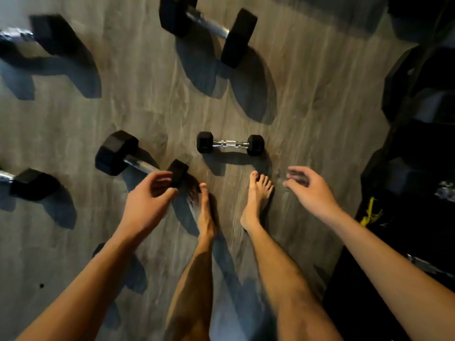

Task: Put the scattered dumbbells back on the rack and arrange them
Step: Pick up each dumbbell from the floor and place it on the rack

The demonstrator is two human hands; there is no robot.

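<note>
Several black hex dumbbells lie scattered on the wood floor. A small dumbbell (pixel 230 143) with a chrome handle lies just ahead of my bare feet. A medium dumbbell (pixel 138 158) lies to its left, its near head partly hidden behind my left hand (pixel 147 200). That hand hovers above it with loosely curled fingers and holds nothing. My right hand (pixel 307 188) hangs empty over the floor to the right of my feet, fingers relaxed. A large dumbbell (pixel 209 28) lies farther ahead. The dark rack (pixel 418 134) runs along the right edge with dumbbells on it.
Two more dumbbells sit at the left edge, one far (pixel 46 35) and one near (pixel 29 183). Another dark dumbbell head (pixel 98 249) shows under my left forearm. My bare feet (pixel 258 200) stand on the floor between the dumbbells and the rack.
</note>
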